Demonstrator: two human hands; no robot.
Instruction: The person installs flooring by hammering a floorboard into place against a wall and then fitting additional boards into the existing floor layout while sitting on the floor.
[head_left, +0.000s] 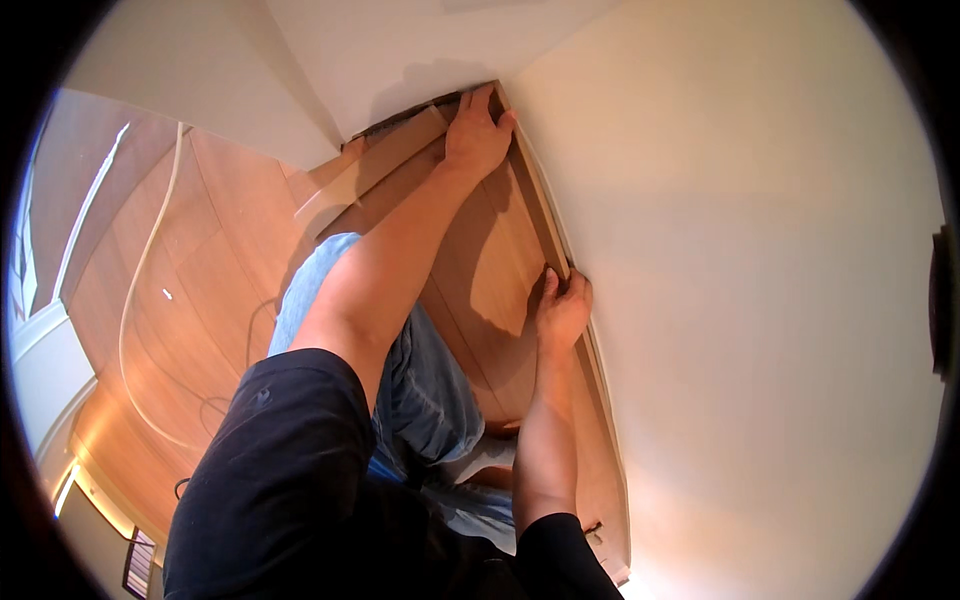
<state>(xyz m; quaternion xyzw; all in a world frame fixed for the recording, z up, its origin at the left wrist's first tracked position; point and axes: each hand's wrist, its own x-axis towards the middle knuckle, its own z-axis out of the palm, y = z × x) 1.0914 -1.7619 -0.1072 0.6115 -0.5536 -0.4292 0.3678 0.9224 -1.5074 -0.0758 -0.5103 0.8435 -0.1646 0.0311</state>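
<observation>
A long wood-coloured baseboard strip runs along the foot of the right wall into the far corner. My left hand reaches into that corner, its fingers stretched forward and its thumb spread toward the strip's far end. Nearer to me, my right hand is closed over the strip's upper edge, thumb on the room side and fingers against the wall side. Beside my left hand a loose, narrow wooden board lies at an angle near the far wall. A dark gap shows at the foot of that wall.
Wood plank flooring spreads to the left, with a pale cable curving across it. A white wall end juts out at the upper left. The pale right wall stands close beside my right arm. My jeans-clad knee is below.
</observation>
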